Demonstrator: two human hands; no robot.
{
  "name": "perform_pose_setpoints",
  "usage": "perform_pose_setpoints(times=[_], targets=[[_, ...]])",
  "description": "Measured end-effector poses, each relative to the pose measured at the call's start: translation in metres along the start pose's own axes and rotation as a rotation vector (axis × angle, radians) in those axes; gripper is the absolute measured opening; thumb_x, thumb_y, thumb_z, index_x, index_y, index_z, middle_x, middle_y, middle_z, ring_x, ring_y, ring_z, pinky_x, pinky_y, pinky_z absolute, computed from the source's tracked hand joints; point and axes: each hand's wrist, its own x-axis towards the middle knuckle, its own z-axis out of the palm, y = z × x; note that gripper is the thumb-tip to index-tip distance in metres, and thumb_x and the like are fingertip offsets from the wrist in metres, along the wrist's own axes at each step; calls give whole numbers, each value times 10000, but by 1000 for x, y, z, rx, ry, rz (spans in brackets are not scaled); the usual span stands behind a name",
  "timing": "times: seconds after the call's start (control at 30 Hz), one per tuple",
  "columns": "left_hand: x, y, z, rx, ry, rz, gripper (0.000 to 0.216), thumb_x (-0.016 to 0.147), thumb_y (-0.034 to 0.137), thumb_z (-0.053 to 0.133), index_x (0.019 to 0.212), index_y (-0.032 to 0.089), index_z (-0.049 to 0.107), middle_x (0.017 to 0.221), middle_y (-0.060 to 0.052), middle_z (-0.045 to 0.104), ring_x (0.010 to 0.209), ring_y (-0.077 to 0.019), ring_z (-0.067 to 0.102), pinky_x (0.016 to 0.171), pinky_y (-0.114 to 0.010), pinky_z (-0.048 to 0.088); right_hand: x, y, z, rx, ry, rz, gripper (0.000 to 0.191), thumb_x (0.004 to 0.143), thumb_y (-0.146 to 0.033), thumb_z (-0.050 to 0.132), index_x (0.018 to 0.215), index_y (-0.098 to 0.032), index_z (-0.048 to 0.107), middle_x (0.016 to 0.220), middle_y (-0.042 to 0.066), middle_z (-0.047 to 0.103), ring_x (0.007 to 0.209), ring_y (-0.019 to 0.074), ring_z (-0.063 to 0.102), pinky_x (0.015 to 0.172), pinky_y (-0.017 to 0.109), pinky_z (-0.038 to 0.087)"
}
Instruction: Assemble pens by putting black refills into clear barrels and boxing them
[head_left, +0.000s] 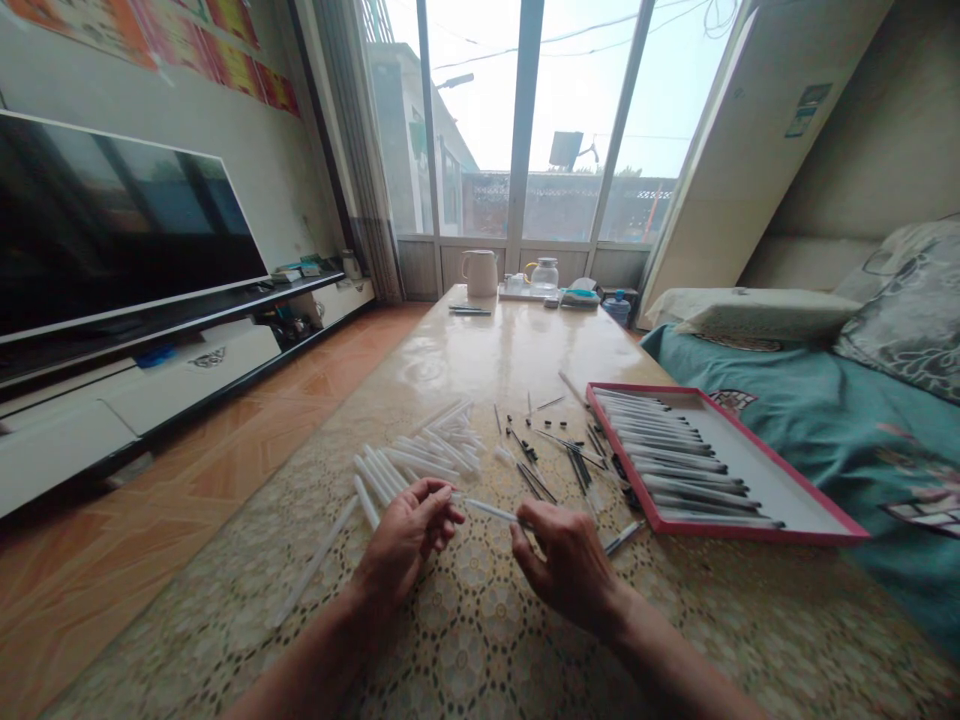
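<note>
My right hand [566, 565] is closed around a slim white pen barrel [491, 511], its thin end pointing left toward my other hand. My left hand [412, 530] is pinched shut near that end; what sits between its fingertips is too small to make out. Left of centre, beside my left hand, lies a pile of white translucent pen barrels [435, 450]. Dark pen refills [579, 468] and small black caps [529, 452] are scattered beyond my right hand. One pen [622, 538] rests just right of that hand.
On the right, a red-rimmed box [757, 538] holds a row of pens [675, 450]. A single long tube [311, 565] lies at the left. At the table's far end stand a beige pitcher [480, 274], a glass jug [545, 274] and a tissue pack [580, 293].
</note>
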Motion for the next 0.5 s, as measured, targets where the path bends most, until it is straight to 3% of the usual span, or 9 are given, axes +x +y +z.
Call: perform_pose_setpoints(times=[0.37,0.5], targets=[[4,-10,0,59,-105,23,348,667,409,751,781,152,544,584,-11,667,431,-64,528,388,-153,348,-2,2,8,-90,-26,-75,186,923,-265,424,790,-189,529,675,-3,595,544,111,494,518,262,199],[3,-13,0,40,-101,28,366,673,436,741,774,164,518,583,-3,664,429,-59,514,381,-148,336,0,0,9,-224,49,-145,173,933,-219,429,798,-197,534,686,-2,581,544,123,473,527,273,186]])
